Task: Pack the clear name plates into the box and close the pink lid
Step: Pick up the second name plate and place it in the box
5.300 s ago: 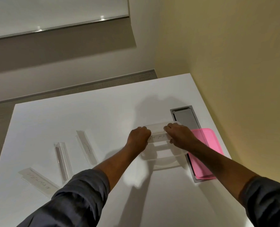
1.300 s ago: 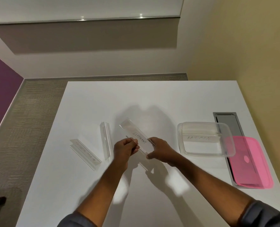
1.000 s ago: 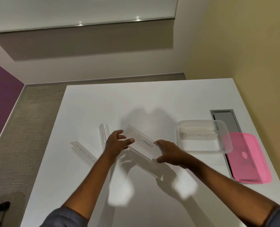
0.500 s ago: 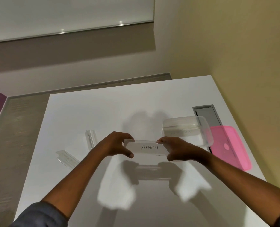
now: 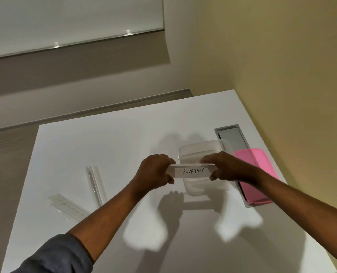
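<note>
Pinching the "ELEPHANT" name plate (image 5: 191, 172) by its ends above the clear box (image 5: 203, 150), left hand (image 5: 155, 172) and right hand (image 5: 226, 166) risk snagging the box's rim if it tilts.

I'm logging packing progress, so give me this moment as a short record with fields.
held: clear plastic name plate reading ELEPHANT, one end in the left hand, the other in the right hand
position: over the open clear plastic box
lid: pink plastic lid off, right of the box
still on the white table: two clear name plates
</note>
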### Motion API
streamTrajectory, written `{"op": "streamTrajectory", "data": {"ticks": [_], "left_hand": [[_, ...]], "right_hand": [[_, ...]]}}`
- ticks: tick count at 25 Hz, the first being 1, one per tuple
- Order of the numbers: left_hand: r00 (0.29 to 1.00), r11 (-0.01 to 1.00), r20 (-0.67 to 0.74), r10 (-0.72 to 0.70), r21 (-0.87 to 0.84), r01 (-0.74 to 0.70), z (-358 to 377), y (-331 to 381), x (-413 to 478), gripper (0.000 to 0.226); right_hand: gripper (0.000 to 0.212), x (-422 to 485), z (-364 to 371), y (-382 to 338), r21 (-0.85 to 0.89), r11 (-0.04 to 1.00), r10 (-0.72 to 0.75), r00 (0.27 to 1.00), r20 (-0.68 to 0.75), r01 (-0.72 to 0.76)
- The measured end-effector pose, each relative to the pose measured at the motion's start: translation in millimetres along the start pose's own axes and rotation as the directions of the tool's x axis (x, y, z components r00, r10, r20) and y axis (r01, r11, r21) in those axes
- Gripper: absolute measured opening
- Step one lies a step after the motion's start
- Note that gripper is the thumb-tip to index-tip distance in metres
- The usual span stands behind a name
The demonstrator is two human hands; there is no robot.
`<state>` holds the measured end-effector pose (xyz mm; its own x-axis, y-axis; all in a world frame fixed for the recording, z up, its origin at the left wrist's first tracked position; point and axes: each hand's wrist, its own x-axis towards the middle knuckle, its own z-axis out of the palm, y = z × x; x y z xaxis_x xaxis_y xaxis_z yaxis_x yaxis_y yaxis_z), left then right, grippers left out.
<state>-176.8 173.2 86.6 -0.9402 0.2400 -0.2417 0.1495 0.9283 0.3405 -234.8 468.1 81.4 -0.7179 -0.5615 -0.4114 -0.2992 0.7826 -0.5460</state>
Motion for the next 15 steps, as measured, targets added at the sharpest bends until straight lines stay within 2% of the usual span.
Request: {"op": "streamTrajectory", "data": {"ticks": [4, 9, 12, 15], "left_hand": [[0.997, 0.997, -0.064, 0.051, 0.057, -0.047, 12.9, 22.9, 28.6, 0.06], [0.997, 0.987, -0.004, 0.084, 0.14, -0.082, 25.1, 43.4, 62.8, 0.045], [0.996, 0.984, 0.026, 0.087, 0.154, -0.09, 35.3, 53.8, 80.0, 0.036], [0.995, 0.975, 0.069, 0.07, 0.207, -0.082, 50.4, 61.6, 91.6, 0.026]], "right_hand": [[0.068, 1.6, -15.8, 30.1, -0.015, 1.0, -0.002, 0.996, -0.094, 0.0], [0.066, 4.6, -28.3, 61.3, 0.031, 0.998, 0.058, 0.988, -0.141, -0.054], [0.061, 8.3, -27.5, 70.0, -0.076, 0.996, 0.035, 0.99, -0.139, -0.045], [0.051, 15.7, -20.6, 75.8, -0.254, 0.967, 0.005, 0.996, -0.086, -0.027]]}}
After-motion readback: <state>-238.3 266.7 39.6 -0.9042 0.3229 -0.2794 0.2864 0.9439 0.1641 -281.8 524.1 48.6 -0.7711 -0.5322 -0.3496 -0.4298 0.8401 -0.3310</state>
